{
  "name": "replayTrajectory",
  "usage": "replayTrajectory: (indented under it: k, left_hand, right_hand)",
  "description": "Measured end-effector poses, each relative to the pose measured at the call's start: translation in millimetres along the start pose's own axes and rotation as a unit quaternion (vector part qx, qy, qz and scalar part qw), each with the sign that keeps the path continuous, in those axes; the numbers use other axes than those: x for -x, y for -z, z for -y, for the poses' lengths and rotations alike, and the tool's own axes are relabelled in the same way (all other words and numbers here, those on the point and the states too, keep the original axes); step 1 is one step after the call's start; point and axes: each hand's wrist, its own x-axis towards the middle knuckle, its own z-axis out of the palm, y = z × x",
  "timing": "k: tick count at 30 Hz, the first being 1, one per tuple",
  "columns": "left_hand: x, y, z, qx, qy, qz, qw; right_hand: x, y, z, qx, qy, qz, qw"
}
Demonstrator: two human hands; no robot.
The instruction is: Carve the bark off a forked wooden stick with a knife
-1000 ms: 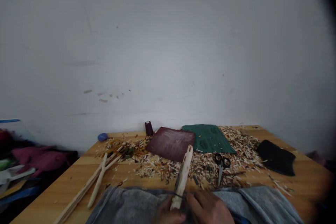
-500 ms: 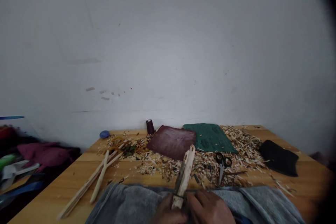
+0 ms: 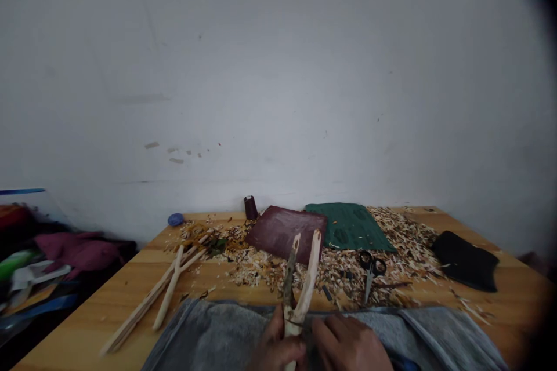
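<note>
Forked branch (image 3: pixel 305 298) held fast over gray cloth (image 3: pixel 221 330)

Our left hand (image 3: pixel 278 343) grasps the branch by its pale stem, low at the near side of a wooden table (image 3: pixel 93 314). Its two prongs point up and away from us — the left one dark with bark, the right one stripped bare. Our right hand (image 3: pixel 351 343), fingers curled, is just beside the stem; we cannot tell whether it grips anything. Beyond the cloth, we see scattered wood shavings (image 3: pixel 255 269) and black-handled scissors (image 3: pixel 369 279), open-side down the table toward us. A maroon sheet (image 3: pixel 282 229) lies next to a green sheet (image 3: pixel 354 226), with a dark thread spool (image 3: pixel 250 208) upright near the wall (image 3: pixel 278 98). Peeled sticks (image 3: pixel 169 294) lie crossed at left — a black sheet (image 3: pixel 465 261) at right.
</note>
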Motion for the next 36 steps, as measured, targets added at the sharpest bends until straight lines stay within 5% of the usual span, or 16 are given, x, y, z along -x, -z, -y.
replayTrajectory:
  k: [5, 12, 18, 23, 30, 36]
  left_hand:
    - [-5.3, 2.0, 9.8, -0.034, -0.019, 0.010, 0.999]
    - [-9.3, 4.3, 11.8, -0.042, -0.018, -0.018, 0.999]
    - [-4.7, -3.7, 4.9, -0.032, -0.007, -0.019, 0.999]
    - [-10.0, -0.4, 13.7, -0.024, -0.021, -0.038, 0.999]
    - [-11.0, -2.1, 13.5, 0.003, -0.042, -0.038, 0.998]
    - [-0.7, -6.5, -2.5, -0.080, 0.011, -0.019, 0.997]
  right_hand:
    - [-1.9, 8.6, -14.7, -0.001, -0.107, -0.028, 0.994]
    - [-3.1, -0.1, -0.5, -0.003, 0.001, 0.007, 1.000]
    - [-2.8, 4.8, -10.2, 0.006, -0.081, -0.042, 0.996]
    - [0.7, -4.5, -2.5, 0.013, 0.006, 0.010, 1.000]
    - [-3.3, -1.7, 5.9, 0.013, 0.030, 0.007, 0.999]
    - [-4.3, 4.2, -14.9, 0.000, -0.068, -0.003, 0.998]
